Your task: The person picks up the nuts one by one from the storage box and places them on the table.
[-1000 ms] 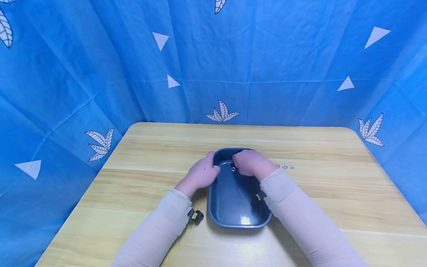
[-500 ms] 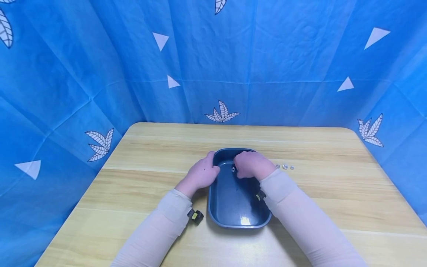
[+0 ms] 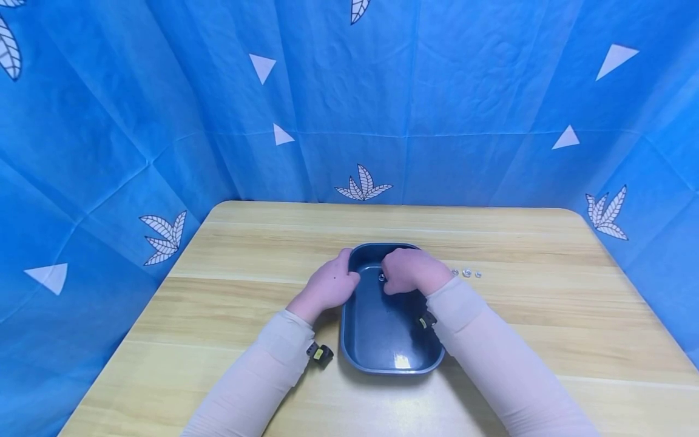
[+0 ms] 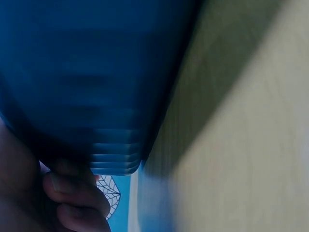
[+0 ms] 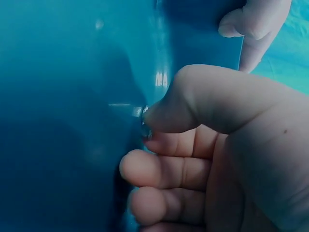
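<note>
A dark blue rectangular plastic bin (image 3: 393, 369) is on the table in front of me. My left hand (image 3: 329, 280) grips its left rim near the far corner; in the left wrist view, curled fingers (image 4: 77, 193) lie by the bin's ribbed outer wall. Inside the bin, at its far end, my right hand (image 3: 406, 271) pinches a small shiny metal nut (image 5: 146, 123) between thumb and index finger. The remaining fingers are curled beside it. In the head view the nut shows just left of the fingertips, partly covered.
Three small metal nuts (image 3: 466, 273) lie in a row on the wooden table (image 3: 546, 315), right of the bin. Behind and on both sides of the table hangs a blue curtain (image 3: 464, 91) printed with white leaves and triangles.
My right hand has shifted slightly toward the near side inside the bin, and its fingertips now sit closer against the nut. The left hand and the bin have stayed in place.
</note>
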The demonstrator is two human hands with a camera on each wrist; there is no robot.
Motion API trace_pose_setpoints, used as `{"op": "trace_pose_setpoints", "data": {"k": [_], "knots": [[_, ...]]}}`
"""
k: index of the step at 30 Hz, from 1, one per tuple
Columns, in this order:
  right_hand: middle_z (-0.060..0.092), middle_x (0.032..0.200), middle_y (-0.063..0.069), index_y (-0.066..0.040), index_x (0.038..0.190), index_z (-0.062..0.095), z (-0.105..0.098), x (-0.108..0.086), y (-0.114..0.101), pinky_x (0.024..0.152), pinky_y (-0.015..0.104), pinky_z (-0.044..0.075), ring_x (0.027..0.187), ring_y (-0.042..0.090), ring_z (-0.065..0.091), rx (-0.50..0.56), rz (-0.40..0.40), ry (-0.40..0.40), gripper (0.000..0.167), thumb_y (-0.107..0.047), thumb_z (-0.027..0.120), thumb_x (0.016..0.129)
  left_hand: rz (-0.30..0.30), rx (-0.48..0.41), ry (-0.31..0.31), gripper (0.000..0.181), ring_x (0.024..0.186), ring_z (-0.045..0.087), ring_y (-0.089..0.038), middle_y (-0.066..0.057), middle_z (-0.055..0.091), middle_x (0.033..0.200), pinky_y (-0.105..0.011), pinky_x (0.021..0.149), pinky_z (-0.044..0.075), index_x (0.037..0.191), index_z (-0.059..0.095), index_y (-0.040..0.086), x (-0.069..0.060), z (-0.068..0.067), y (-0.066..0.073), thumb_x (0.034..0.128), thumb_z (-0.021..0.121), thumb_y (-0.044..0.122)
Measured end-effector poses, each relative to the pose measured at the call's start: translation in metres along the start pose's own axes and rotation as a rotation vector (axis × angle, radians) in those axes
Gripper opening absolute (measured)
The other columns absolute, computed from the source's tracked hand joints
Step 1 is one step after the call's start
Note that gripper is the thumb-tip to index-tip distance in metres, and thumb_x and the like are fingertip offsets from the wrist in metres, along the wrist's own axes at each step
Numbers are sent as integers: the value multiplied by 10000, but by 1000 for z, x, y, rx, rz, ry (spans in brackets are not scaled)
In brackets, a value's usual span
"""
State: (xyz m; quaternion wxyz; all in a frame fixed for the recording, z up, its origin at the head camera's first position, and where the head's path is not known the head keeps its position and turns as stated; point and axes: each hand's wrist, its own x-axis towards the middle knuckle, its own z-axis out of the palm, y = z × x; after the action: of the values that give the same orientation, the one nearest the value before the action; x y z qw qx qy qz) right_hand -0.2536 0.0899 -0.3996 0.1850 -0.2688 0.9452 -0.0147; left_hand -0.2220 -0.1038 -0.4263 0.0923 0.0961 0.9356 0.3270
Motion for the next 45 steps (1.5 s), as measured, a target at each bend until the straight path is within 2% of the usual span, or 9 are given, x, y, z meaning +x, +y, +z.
{"op": "trace_pose_setpoints", "data": {"k": [6, 13, 19, 23, 27, 36, 45], "knots": [[370, 530, -57, -181, 636, 510, -1, -1, 1, 516, 300, 345, 477, 147, 407, 22, -39, 47, 253, -229, 644, 846, 0, 2, 0, 600, 1068, 571, -268, -138, 581, 1359, -468, 997, 469, 1554, 320, 66, 0, 1, -1, 1004, 490, 235], [519, 600, -26, -156, 732, 596, -9, -5, 1, 573, 315, 432, 564, 170, 534, 63, -49, 76, 186, -240, 664, 883, -4, -2, -7, 602, 1082, 566, -273, -137, 564, 1394, -468, 1008, 468, 1559, 314, 60, 0, 0, 0, 1010, 485, 238], [565, 649, -13, -158, 768, 606, -15, -12, 0, 585, 321, 448, 608, 179, 551, 98, -46, 96, 155, -236, 669, 886, -8, -12, -18, 596, 1035, 571, -277, -133, 581, 1323, -449, 923, 495, 1554, 315, 52, 0, -1, 1, 1015, 478, 247], [543, 629, -11, -161, 751, 602, -20, -19, 0, 574, 324, 442, 591, 180, 541, 129, -60, 128, 166, -223, 673, 888, -7, -10, -19, 602, 1028, 574, -274, -136, 583, 1311, -453, 914, 495, 1555, 313, 47, 1, 0, 0, 1013, 484, 244], [524, 621, -16, -167, 733, 591, -25, -27, 1, 568, 327, 430, 586, 181, 528, 141, -70, 163, 173, -206, 672, 880, -8, -11, -10, 619, 1065, 575, -276, -142, 573, 1362, -475, 971, 484, 1564, 302, 52, 2, 0, 0, 1012, 492, 257], [530, 642, -19, -185, 763, 584, -38, -48, 3, 581, 342, 419, 623, 188, 522, 169, -36, 233, 115, -185, 658, 852, 8, -15, 6, 632, 1205, 573, -284, -161, 534, 1454, -507, 1055, 441, 1569, 301, 45, 2, 1, -2, 1007, 498, 255], [554, 680, -21, -165, 826, 601, -47, -72, 21, 571, 353, 430, 607, 184, 523, 207, -13, 320, 37, -129, 608, 823, 0, -4, 19, 633, 1186, 580, -296, -168, 545, 1440, -513, 1053, 441, 1569, 305, 48, 1, 2, -2, 1000, 506, 241]]}}
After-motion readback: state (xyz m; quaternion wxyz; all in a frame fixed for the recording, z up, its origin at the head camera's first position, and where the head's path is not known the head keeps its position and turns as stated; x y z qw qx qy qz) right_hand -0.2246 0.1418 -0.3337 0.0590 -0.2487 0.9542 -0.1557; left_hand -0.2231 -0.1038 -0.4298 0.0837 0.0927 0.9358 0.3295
